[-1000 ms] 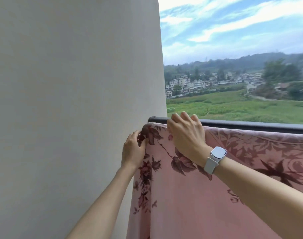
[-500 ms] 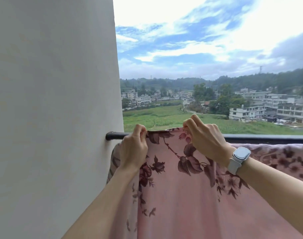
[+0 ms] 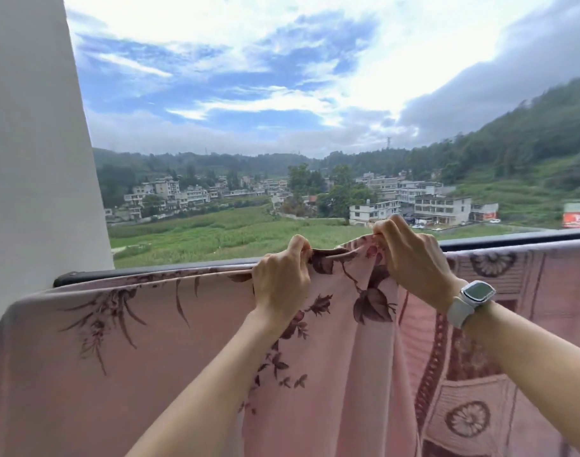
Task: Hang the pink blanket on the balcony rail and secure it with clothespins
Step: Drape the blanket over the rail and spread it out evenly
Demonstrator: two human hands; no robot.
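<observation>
Both hands, left hand (image 3: 282,285) and right hand (image 3: 414,258), are pinching the pink blanket (image 3: 183,357) edge above the balcony rail (image 3: 512,242), probably evening its drape.

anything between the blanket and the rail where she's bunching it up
Nothing visible. Both the left hand and right hand pinch the pink blanket directly at the rail, lifting a fold just above it.

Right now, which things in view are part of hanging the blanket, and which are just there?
Part of the job:
pink blanket, draped over the rail
balcony rail
left hand, gripping the blanket's top edge
right hand, pinching the blanket's top edge
No clothespins in view.

Just there:
white wall
smartwatch on the right wrist
</observation>
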